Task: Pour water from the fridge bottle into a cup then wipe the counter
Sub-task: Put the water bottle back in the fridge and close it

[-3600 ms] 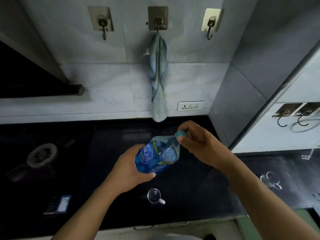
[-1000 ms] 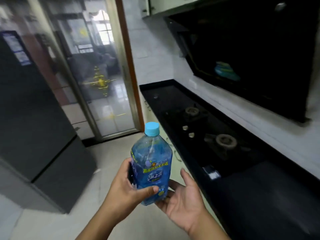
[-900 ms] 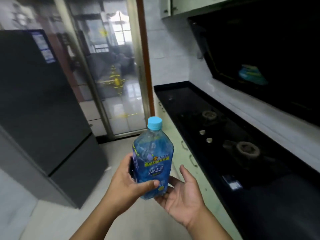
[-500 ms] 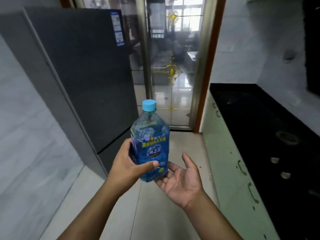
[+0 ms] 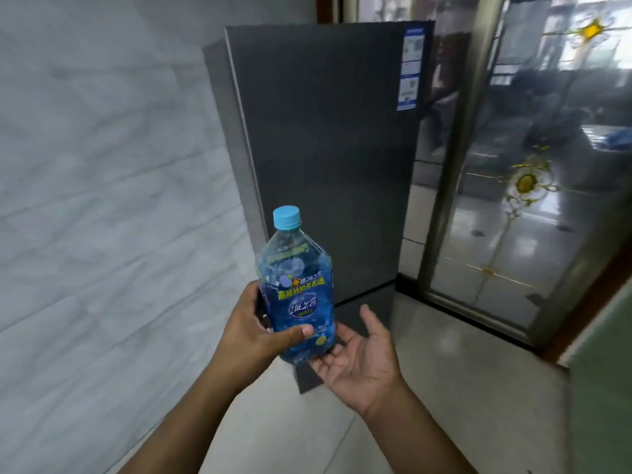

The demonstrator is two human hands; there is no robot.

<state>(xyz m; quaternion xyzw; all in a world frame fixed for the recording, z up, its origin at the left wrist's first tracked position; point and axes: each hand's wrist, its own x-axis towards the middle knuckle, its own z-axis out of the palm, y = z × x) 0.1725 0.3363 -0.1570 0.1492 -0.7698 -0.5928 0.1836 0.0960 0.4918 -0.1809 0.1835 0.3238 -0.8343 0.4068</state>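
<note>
Bottle [image 5: 297,295] upright in the left hand [image 5: 254,331], blue label facing the camera, light-blue cap [image 5: 287,217] screwed on top. Left hand wraps the lower body from the left, thumb laid across the front of the label, fingers hidden behind. Right hand [image 5: 359,360] sits just to the right of the left and slightly lower, palm up, fingers spread and loose, gripping nothing; its fingertips reach under the bottle's base, contact there hard to confirm. Clear upper half of the bottle shows through, liquid level hard to read behind the label. Beyond both hands stands a dark grey fridge [image 5: 328,148], door shut, with a blue-and-white sticker [image 5: 410,68] near its upper right corner. Left of the left hand runs a pale marble-look tiled wall [image 5: 102,200]. Right of the right hand, a glass door [image 5: 519,186] with a metal frame and gold ornament, reflections across it. Light tiled floor [image 5: 461,388] below the forearms. Pale green cabinet edge [image 5: 605,388] at far right. No cup or counter in view.
</note>
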